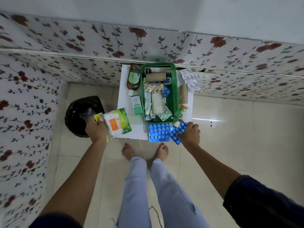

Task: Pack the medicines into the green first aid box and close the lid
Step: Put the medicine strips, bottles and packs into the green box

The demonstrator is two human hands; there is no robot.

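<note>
Left hand [96,129] has its grip closed on a clear plastic packet of cotton buds with a green and orange label [117,123], lifted over the near-left corner of the small white surface [130,129]. Right hand [190,133] has fingers curled onto a blue foil blister strip [178,131] that overlaps a second blue blister sheet [158,132] at the near edge; I cannot tell whether the strip is pinched or only pressed. The green plastic first aid box [175,89] sits open mid-surface against the wall, already crowded with a cardboard-coloured roll, a white wad, tubes and foil strips. I see no lid. Risks as I judge them: both blue sheets overhang the near edge, so a drag instead of a lift could tip one onto the floor by the bare feet; the cotton-bud packet is wide and limp, likely to ride on top of the heap and stop any lid seating flat; the brown bottle with green label [133,78] lying left of the box could roll if nudged; the silver blister strip [190,79] on the far right hangs near the edge. Surface is narrow, nearly all covered, with little spare room. Room: pale glossy floor tiles, floral-patterned wall panels, a black bin bag [77,112] on the floor just left of the surface.
</note>
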